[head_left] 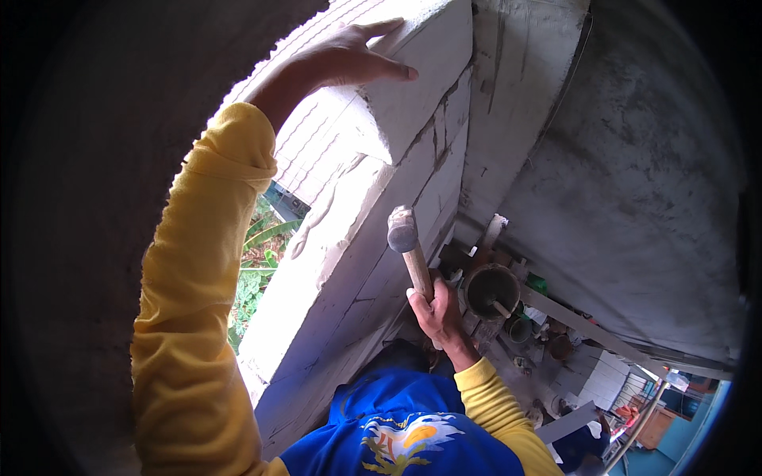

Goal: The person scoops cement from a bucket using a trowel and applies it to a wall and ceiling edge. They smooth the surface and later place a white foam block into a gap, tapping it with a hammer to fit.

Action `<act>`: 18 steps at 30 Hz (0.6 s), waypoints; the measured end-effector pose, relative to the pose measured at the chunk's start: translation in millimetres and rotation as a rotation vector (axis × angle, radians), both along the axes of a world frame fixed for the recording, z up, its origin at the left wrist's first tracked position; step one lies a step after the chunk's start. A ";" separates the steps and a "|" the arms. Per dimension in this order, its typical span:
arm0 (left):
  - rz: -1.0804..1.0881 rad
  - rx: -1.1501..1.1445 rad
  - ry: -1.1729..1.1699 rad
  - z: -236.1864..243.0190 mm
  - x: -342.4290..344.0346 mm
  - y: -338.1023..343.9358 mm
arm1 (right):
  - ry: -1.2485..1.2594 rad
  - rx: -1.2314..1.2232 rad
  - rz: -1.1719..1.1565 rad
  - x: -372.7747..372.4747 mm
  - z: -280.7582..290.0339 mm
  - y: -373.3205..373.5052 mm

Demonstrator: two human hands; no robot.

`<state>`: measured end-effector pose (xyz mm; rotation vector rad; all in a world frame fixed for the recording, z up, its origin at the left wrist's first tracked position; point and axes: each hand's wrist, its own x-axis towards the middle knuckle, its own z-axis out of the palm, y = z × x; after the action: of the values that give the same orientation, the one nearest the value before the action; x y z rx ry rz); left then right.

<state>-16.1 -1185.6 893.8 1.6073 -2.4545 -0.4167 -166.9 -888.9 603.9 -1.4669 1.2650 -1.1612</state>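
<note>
My left hand [345,57] is at the top of the view, fingers spread, on the upper edge of a pale wall block [425,59]. Its thumb points across the block's inner face. The block sits on a wall [361,262] of similar pale blocks with dark joints. Wet-looking grey mortar [321,226] lies along the wall's top, nearer to me than the block. My right hand [440,316] is closed round the wooden handle of a hammer [403,230]. The hammer's blunt metal head is up, beside the wall's inner face and apart from it.
Green plants [258,278] show outside, past the wall. A grey concrete column [516,95] stands at the wall's far end. Down to the right are a large bucket [492,289] with a handle sticking out, a smaller bucket [519,328] and a long board [591,329].
</note>
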 end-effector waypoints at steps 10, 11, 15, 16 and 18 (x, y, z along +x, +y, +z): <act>0.045 -0.008 0.098 20.3 13.7 12.7 | -0.003 0.168 -0.146 -31.1 -10.2 48.7; 0.041 0.013 0.104 18.5 12.9 11.7 | 0.073 0.210 -0.140 -38.6 -27.6 58.8; 0.011 0.078 0.051 19.1 17.3 9.2 | 0.105 0.235 -0.241 -45.2 -44.0 87.1; 0.028 0.077 0.038 21.0 16.8 10.2 | 0.078 0.278 -0.238 -47.0 -41.1 92.2; 0.056 0.078 0.019 23.6 12.0 13.1 | 0.077 0.319 -0.239 -48.4 -42.7 97.1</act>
<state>-4.0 -1172.5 917.3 1.6897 -2.4018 -0.5227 -215.3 -791.8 561.1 -1.1562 1.6307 -1.0033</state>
